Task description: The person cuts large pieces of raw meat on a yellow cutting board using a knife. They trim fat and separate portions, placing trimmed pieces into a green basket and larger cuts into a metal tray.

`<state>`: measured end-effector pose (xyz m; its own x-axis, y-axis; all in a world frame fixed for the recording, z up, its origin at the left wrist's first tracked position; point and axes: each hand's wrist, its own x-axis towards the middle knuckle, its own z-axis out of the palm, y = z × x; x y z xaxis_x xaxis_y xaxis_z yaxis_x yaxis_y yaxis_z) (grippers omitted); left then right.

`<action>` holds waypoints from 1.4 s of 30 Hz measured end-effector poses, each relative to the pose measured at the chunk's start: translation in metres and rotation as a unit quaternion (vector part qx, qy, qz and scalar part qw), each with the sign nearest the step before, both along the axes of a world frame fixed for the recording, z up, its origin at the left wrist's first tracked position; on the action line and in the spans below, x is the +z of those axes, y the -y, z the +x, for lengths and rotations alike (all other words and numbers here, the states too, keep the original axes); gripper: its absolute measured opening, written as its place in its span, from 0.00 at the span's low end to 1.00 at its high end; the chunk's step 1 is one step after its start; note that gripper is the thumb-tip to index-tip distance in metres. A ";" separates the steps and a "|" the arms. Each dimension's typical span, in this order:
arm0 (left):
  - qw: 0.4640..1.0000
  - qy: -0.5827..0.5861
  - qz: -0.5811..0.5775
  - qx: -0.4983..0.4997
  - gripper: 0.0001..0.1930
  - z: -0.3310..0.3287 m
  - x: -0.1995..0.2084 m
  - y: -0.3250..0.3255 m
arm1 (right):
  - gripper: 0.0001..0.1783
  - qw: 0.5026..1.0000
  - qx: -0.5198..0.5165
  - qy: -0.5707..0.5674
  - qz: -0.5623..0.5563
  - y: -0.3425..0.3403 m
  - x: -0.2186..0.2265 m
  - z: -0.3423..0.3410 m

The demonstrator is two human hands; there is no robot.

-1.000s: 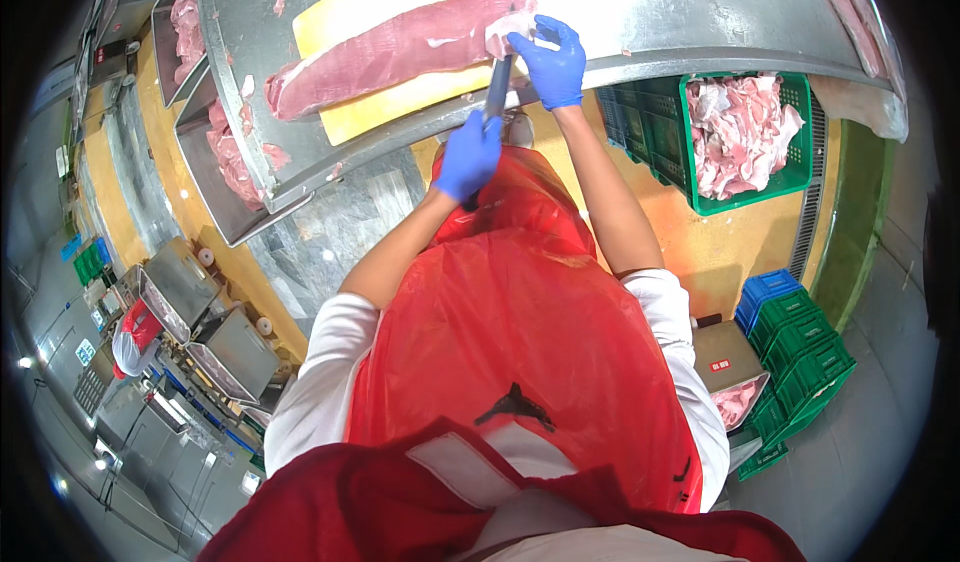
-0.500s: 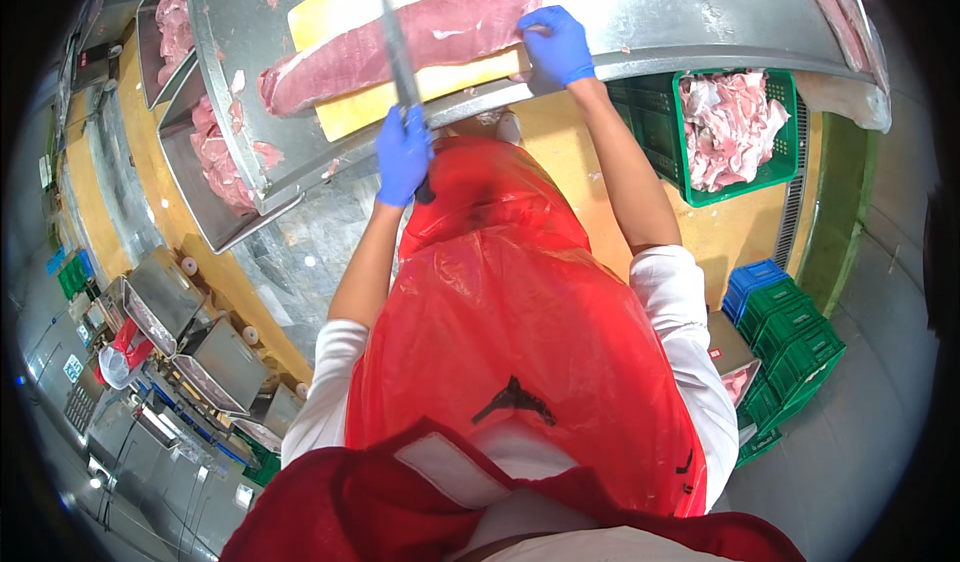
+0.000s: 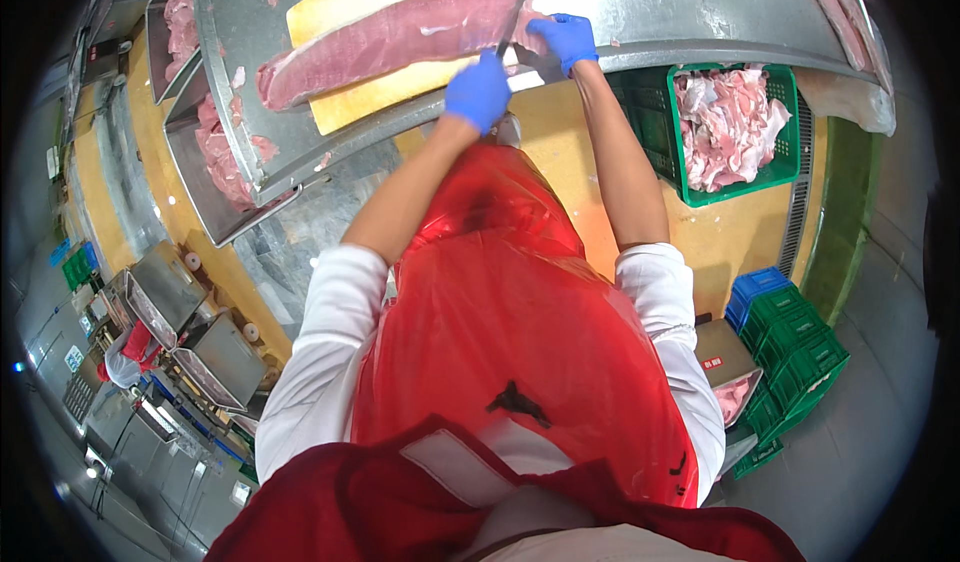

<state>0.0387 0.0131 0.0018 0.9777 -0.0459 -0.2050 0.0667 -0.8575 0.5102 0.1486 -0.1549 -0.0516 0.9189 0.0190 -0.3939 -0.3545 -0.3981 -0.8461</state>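
Observation:
A long pink meat loin (image 3: 400, 37) lies aslant across a yellow cutting board (image 3: 350, 110) on the steel table. My left hand (image 3: 478, 92), in a blue glove, is closed round the handle of a knife. The narrow blade of the knife (image 3: 518, 10) points away from me and crosses the loin near its right end. At that same end my right hand (image 3: 566, 40), also gloved in blue, has its fingers closed on the tip of the loin. The knife's handle is mostly hidden by the left hand.
A green crate (image 3: 686, 177) full of meat trimmings stands below the table edge at right. Steel bins (image 3: 205, 224) with meat adjoin the table's left side. Stacked green crates (image 3: 795, 347) stand farther right. Small scraps lie on the steel table (image 3: 650, 7).
My left hand has carried the knife rightward, from the middle of the loin to its right end. My right hand has shifted slightly and stays at that end.

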 end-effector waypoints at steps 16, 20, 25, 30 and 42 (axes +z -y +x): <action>0.997 -0.062 0.004 -0.049 0.16 -0.034 0.110 -0.006 | 0.17 0.996 -0.012 0.090 0.025 0.053 0.023 0.026; 0.999 -0.005 0.031 0.001 0.16 0.012 0.113 0.016 | 0.16 0.994 -0.022 0.082 0.071 0.052 0.025 0.017; 0.996 -0.060 -0.005 0.062 0.16 0.072 0.059 0.030 | 0.14 0.992 -0.043 0.087 0.082 0.047 0.023 0.006; 0.996 0.035 0.040 0.078 0.16 0.070 0.046 0.048 | 0.15 0.990 -0.043 0.097 0.090 0.050 0.023 0.004; 0.993 -0.110 0.014 0.047 0.12 -0.089 0.028 0.040 | 0.13 0.987 -0.022 0.117 0.107 0.062 0.014 0.026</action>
